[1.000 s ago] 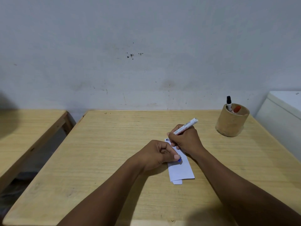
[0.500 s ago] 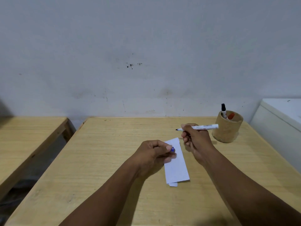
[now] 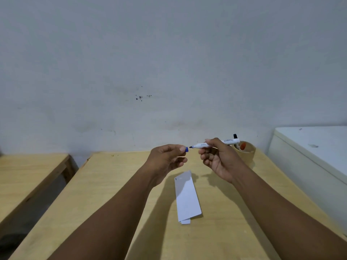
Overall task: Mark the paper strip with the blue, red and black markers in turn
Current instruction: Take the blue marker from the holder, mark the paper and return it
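One paper strip (image 3: 186, 197) lies flat on the worktop (image 3: 112, 184), below and between the two raised hands, touched by neither. A single short dark mark is seen near its far left corner; its colour is too small to tell, though it is judged to be the blue stroke.

One blue marker (image 3: 214, 144) is held level above the worktop in the right hand (image 3: 219, 158), the fingers (image 3: 210, 142) closed around its white barrel, the bare tip pointing left. One blue cap (image 3: 187, 149) is pinched between thumb and fingertips of the left hand (image 3: 167, 158), just beside the tip, with a small gap between them. The step in hand is judged to be recapping.

The first of three markings therefore appears done. The blue marker is yet to be capped and put away, and the red and black markings are left.

One round holder (image 3: 247, 152) stands at the far right of the worktop, partly hidden behind the right hand. Two markers are counted in it: one black marker (image 3: 235, 136) and one red marker (image 3: 243, 146). That makes three markers in all, one cap off, one strip, one holder.

Beyond these, a second wooden surface (image 3: 28, 173) is seen to the left, a white cabinet (image 3: 309, 147) to the right, and a plain wall (image 3: 169, 62) behind.
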`<state>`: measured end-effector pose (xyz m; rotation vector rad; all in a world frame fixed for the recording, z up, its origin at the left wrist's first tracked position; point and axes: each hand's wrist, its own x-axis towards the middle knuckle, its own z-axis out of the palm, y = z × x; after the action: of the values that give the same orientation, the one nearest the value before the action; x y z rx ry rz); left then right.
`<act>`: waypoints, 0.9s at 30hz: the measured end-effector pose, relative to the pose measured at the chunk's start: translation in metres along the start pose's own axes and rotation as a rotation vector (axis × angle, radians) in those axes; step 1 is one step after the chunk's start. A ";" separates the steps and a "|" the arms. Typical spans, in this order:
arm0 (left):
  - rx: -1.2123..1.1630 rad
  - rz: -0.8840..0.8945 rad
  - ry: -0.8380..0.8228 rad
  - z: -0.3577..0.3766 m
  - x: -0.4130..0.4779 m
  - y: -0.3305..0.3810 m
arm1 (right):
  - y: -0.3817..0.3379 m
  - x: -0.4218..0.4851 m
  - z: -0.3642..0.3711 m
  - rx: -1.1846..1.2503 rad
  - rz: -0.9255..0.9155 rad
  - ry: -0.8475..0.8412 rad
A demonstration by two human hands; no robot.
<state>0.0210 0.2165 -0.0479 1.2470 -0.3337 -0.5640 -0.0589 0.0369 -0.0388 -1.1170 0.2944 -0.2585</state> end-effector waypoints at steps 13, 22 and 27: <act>0.106 0.125 -0.025 0.040 0.015 0.014 | -0.006 -0.003 -0.010 0.148 -0.033 -0.028; 0.488 0.395 0.036 0.100 0.052 0.042 | -0.066 0.010 -0.065 -0.042 -0.231 0.335; 0.708 0.548 0.039 0.139 0.078 0.050 | -0.093 -0.002 -0.104 -0.822 -0.341 0.377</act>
<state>0.0220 0.0722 0.0362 1.7466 -0.8582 0.0737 -0.1033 -0.0886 0.0032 -1.9380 0.5729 -0.6935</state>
